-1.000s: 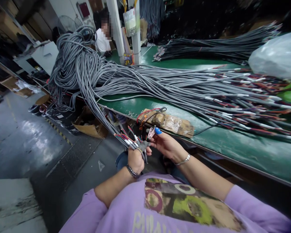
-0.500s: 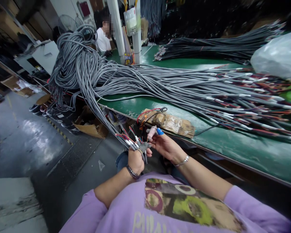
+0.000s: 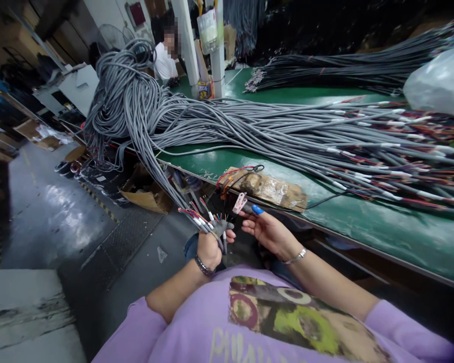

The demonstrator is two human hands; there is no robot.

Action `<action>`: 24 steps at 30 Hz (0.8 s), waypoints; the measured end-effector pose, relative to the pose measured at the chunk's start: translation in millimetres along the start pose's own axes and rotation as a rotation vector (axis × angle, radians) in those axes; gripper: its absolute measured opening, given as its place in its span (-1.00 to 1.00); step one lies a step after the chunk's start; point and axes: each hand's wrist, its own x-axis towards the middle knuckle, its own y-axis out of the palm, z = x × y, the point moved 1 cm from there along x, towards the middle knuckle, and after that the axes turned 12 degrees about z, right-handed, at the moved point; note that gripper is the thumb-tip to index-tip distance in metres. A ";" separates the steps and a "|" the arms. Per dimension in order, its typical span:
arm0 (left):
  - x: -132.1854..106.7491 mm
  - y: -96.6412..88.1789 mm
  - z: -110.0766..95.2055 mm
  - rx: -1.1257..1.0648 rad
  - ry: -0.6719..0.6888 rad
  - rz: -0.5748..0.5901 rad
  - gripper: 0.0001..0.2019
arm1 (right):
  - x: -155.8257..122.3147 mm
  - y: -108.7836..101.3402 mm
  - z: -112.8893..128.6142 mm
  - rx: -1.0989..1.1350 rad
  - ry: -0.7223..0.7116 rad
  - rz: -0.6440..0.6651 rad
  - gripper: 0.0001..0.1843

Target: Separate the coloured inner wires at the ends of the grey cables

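Observation:
My left hand (image 3: pixel 209 248) is closed round a bunch of grey cable ends (image 3: pixel 206 222), whose stripped coloured wires fan out above my fist. My right hand (image 3: pixel 267 229) holds a small pink clip (image 3: pixel 239 202) between thumb and finger; a blue cap (image 3: pixel 257 209) covers one fingertip. The clip sits just right of the wire ends, a little apart from them. Both hands hover below the front edge of the green table (image 3: pixel 363 222). The held cables run up to the large grey cable pile (image 3: pixel 181 121) on the table.
A taped brown block (image 3: pixel 268 187) with red and black leads lies at the table edge above my hands. A dark cable bundle (image 3: pixel 344 73) and a clear plastic bag (image 3: pixel 439 83) lie further back. Another person (image 3: pixel 165 55) sits far off. Cardboard litters the floor (image 3: pixel 144 194).
My right hand has drawn the pink clip slightly up and away from the wire ends. The camera has shifted a little, and my left hand keeps its grip.

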 end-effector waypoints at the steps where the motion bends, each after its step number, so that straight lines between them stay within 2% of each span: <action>1: 0.6 0.2 1.2 -0.006 -0.007 0.011 -0.62 | -1.4 1.1 0.3 -0.016 -0.016 -0.013 -0.78; 6: 3.8 0.0 7.3 -0.041 -0.001 0.048 -0.59 | -10.3 7.4 1.9 -0.176 -0.080 -0.041 -0.73; 10: 0.7 -3.4 8.0 0.050 -0.005 0.093 -0.58 | -17.8 13.4 3.6 -0.403 -0.111 -0.071 -0.70; 14: -7.5 -5.0 9.5 0.206 -0.067 0.204 -0.63 | -25.7 28.8 7.0 -0.671 -0.167 0.033 -0.74; 18: -12.2 -7.2 19.1 0.327 -0.075 0.249 -0.67 | -31.3 44.2 6.6 -0.700 -0.165 0.159 -0.74; 24: -12.5 -9.7 30.0 0.461 -0.100 0.347 -0.74 | -33.8 39.6 4.8 -0.761 -0.238 0.081 -0.79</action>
